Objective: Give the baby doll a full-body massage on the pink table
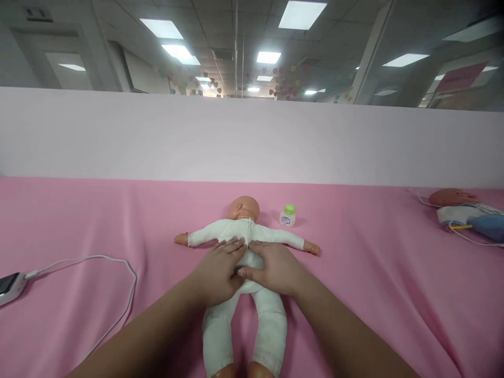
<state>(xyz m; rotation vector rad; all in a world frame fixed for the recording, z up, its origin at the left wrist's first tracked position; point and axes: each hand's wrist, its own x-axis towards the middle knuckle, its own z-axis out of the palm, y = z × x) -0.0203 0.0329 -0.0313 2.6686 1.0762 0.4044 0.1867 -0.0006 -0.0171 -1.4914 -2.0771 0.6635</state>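
Note:
A baby doll with a white cloth body [270, 317] lies on the pink cloth, its arms spread and its head turned to one side with the back of the neck showing. Flat on the left side of its torso rests my left hand [221, 270], fingers extended. My right hand [273, 266] lies on the right side of the torso, its fingers also stretched out and its thumb reaching toward my left hand. Neither hand grips anything. Beyond the doll's right-side arm stands a small clear bottle [287, 216] with a green cap.
On the left, a white device [13, 287] has a white cable curving over the pink cloth [157, 210]. Another doll [452, 197], in white and blue, lies at the far right with thin tubing. A white panel [236, 139] rises behind, with glass above it.

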